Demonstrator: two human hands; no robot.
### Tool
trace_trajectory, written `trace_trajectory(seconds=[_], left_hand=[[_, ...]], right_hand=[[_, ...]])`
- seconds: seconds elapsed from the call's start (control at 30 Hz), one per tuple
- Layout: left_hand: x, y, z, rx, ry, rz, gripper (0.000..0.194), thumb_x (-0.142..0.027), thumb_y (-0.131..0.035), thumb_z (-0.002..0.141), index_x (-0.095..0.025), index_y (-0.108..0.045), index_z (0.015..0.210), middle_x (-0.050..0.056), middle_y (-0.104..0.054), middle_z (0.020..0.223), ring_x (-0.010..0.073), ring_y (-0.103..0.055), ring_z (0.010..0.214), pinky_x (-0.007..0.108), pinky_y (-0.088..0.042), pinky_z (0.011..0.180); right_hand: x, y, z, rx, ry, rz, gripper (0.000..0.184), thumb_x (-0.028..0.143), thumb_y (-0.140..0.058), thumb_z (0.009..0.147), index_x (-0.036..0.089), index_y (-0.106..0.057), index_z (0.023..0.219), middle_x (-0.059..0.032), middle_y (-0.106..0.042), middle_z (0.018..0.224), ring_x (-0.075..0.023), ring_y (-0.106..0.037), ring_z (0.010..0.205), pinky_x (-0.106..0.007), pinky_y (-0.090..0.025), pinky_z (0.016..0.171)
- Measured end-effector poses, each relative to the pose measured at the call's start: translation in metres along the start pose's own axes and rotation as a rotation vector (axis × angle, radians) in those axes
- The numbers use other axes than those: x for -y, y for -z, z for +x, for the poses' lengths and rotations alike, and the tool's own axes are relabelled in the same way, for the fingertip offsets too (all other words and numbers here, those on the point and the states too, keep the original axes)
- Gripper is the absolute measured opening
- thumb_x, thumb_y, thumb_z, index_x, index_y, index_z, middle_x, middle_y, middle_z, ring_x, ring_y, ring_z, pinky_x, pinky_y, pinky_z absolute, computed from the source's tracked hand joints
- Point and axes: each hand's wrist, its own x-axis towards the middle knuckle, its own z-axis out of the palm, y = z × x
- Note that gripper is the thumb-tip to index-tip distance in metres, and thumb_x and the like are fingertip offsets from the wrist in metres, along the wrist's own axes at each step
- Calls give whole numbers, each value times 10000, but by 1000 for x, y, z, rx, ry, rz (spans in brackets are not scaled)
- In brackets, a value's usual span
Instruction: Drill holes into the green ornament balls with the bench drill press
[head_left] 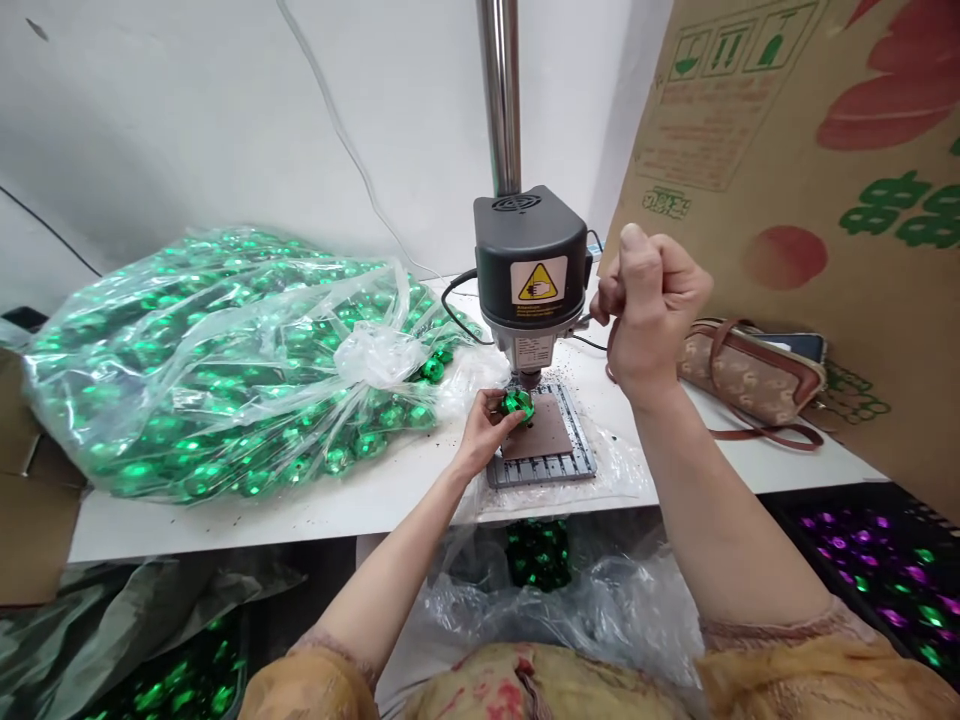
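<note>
A shiny green faceted ball is pinched in the fingers of my left hand. My left hand keeps it just under the chuck of a small black drill press, above a brown board on the slotted metal base. Whether a drill bit touches the ball is hidden. On the machine's right side, my right hand is closed in a fist around the drill press lever, which is mostly covered by the fingers.
At left lies a large clear bag full of green balls. A patterned purse rests against a cardboard box at right. Below the white table are a crate of purple and green balls and plastic sheeting. Dark shavings surround the base.
</note>
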Motion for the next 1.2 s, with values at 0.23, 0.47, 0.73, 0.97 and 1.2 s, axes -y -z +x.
trace_trajectory(seconds=[0.23,0.47,0.73,0.97,1.2], left_hand=[[7,-3,-3,54,-118,207,597,-412,-939,681,-186,-644,1148,79,-736,1062,227,-697,993,362,-544,898],[8,-13,-12,64,-167,252,554,-354,-916,709,-205,-663,1179,82,-728,1138,268,-690,1099,438,-540,1019],[10,-11,-15,66,-128,231,590,-327,-933,713,-202,-663,1223,89,-740,1165,283,-696,1156,468,-521,1090],[14,-10,-16,75,-140,267,593,-324,-910,752,-213,-650,1273,98,-730,1248,292,-684,1209,477,-504,1119],[11,-10,-18,84,-158,272,585,-313,-897,764,-225,-648,1286,96,-732,1271,297,-672,1244,470,-498,1125]], right_hand=[[2,0,0,39,13,-33,533,505,-637,915,218,-325,592,83,-331,502,-20,-310,414,-242,-246,399],[-3,2,3,48,15,-61,545,540,-657,889,220,-338,584,83,-338,492,-31,-318,411,-251,-262,388],[-3,8,-17,-23,78,-19,532,456,-665,895,210,-343,551,75,-329,470,-46,-324,428,-265,-280,439],[-7,13,-35,-51,218,24,569,351,-643,902,193,-233,541,63,-270,452,-43,-262,404,-282,-205,438],[-14,13,-39,-61,317,43,543,286,-607,878,182,-194,540,66,-264,451,-25,-231,381,-244,-217,397]])
